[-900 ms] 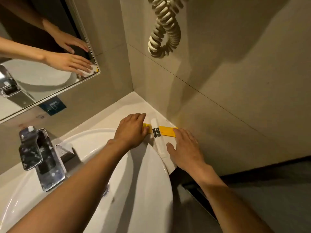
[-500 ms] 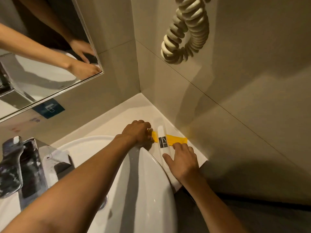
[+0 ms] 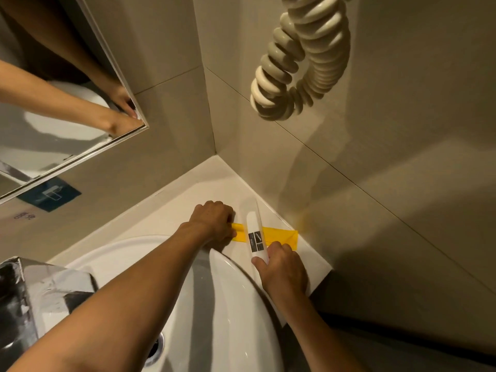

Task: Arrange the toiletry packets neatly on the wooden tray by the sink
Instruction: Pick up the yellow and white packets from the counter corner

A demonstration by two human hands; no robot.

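A long white toiletry packet (image 3: 254, 232) with a dark label lies across a flat yellow packet (image 3: 281, 235) on the white counter (image 3: 188, 200) in the corner. My left hand (image 3: 214, 224) is curled, and its fingers pinch the yellow packet's left end. At the white packet's near end, my right hand (image 3: 281, 267) grips it between thumb and fingers. No wooden tray is visible.
The white basin (image 3: 228, 304) sits just left of the packets, with a chrome tap (image 3: 32, 299) at the far left. A coiled cream cord (image 3: 300, 63) hangs on the right wall. A mirror (image 3: 53, 103) is on the back wall. The counter ends near my right wrist.
Both hands have closed from flat and spread to gripping the packets. The white packet has turned a little more upright across the yellow one. The view has shifted closer to the corner.
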